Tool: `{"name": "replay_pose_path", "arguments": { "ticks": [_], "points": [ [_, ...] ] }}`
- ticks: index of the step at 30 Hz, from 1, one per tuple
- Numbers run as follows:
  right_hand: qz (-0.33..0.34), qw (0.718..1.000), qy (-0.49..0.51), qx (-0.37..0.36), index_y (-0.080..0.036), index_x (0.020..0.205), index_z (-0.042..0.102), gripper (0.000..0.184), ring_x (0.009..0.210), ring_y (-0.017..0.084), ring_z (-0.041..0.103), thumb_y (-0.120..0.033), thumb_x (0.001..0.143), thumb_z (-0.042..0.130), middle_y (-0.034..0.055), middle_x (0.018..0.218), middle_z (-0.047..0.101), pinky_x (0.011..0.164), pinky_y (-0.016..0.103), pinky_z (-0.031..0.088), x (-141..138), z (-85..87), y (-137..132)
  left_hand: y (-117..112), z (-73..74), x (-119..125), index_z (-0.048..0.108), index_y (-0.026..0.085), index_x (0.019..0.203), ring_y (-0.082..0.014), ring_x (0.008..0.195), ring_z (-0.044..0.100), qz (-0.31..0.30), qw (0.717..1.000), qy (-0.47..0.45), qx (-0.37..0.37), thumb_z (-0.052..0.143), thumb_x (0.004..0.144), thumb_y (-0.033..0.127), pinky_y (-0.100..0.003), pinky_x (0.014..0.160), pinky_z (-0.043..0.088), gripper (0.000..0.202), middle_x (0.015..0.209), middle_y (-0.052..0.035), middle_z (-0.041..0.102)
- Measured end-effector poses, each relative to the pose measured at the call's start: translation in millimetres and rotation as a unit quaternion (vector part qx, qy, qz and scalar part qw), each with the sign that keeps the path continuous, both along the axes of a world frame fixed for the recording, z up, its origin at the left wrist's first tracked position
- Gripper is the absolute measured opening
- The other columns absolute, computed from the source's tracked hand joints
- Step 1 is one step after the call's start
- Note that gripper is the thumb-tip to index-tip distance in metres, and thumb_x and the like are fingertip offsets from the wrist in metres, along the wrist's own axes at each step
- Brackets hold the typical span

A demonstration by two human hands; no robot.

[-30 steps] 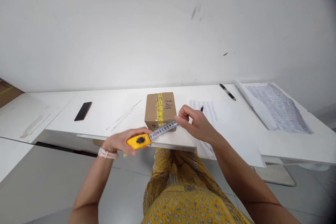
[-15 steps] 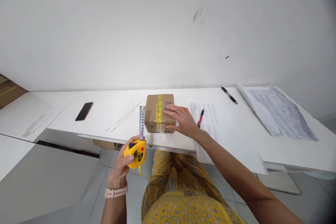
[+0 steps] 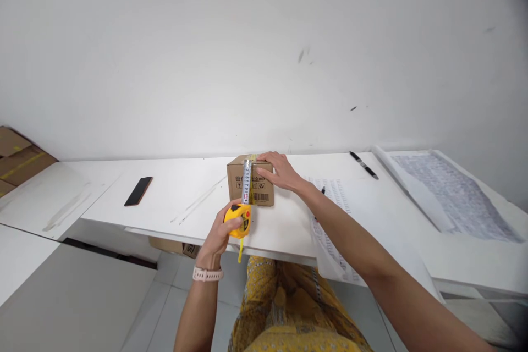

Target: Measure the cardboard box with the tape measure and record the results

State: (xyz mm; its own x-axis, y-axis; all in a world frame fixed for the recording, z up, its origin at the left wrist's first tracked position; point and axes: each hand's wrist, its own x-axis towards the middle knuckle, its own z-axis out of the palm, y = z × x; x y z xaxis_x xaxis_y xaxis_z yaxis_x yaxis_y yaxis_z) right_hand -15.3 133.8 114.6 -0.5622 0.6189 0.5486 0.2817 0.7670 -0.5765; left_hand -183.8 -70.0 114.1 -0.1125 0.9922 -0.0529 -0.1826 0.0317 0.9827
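A small brown cardboard box (image 3: 262, 197) sits on the white table, its printed face with a barcode toward me and yellow tape running down it. My left hand (image 3: 218, 231), with a pink watch strap at the wrist, is closed around a yellow tape measure (image 3: 239, 221). The metal blade (image 3: 247, 180) stretches up across the printed face to the box's upper edge. My right hand (image 3: 280, 170) grips the box's upper right, fingers over the top and thumb on the front near the blade's end.
A phone (image 3: 138, 191) lies on the table (image 3: 165, 176) to the left. On the right are printed sheets (image 3: 336, 198), a dark pen (image 3: 363, 165) and a crumpled paper-filled sleeve (image 3: 457, 192). Another pen is mostly hidden under my right arm. Cardboard (image 3: 20, 159) stands far left.
The tape measure has moved right and up, from beside the box to across its front. My right hand has shifted to the top edge. More of the printed face shows now, less of the top.
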Motion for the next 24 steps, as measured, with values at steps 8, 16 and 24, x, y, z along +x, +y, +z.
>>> {"name": "replay_pose_path", "arguments": {
  "ticks": [8,16,24],
  "points": [
    [0.015,0.997,-0.055,0.050,-0.033,0.143,0.045,0.045,0.110,0.025,0.057,-0.038,0.099,0.038,0.0051,0.125,0.064,0.096,0.046,0.041,2,7.8,5,23,-10.7,8,0.065,0.015,0.111,-0.0192,0.076,0.060,0.023,1.000,-0.006,0.004,0.079,0.063,0.040,-0.030,0.068,0.048,0.056,0.093,-0.0057,0.067],
    [-0.029,0.987,-0.117,0.105,-0.039,0.140,0.051,0.044,0.100,0.023,0.058,-0.033,0.102,0.030,0.0047,0.126,0.062,0.087,0.041,0.046,-2,11.0,8,33,-21.1,17,0.065,0.015,0.114,-0.0193,0.079,0.059,0.033,0.999,-0.005,0.020,0.080,0.065,0.042,-0.030,0.072,0.047,0.058,0.097,-0.0072,0.067],
    [-0.035,0.990,-0.101,0.090,-0.038,0.137,0.055,0.043,0.097,0.024,0.057,-0.033,0.101,0.032,0.0051,0.121,0.063,0.087,0.042,0.045,-3,11.7,7,18,-46.6,11,0.057,0.016,0.123,-0.0181,0.083,0.056,0.028,0.998,0.059,-0.006,0.080,0.066,0.042,-0.028,0.073,0.045,0.066,0.099,-0.0048,0.063]
  ]
}}
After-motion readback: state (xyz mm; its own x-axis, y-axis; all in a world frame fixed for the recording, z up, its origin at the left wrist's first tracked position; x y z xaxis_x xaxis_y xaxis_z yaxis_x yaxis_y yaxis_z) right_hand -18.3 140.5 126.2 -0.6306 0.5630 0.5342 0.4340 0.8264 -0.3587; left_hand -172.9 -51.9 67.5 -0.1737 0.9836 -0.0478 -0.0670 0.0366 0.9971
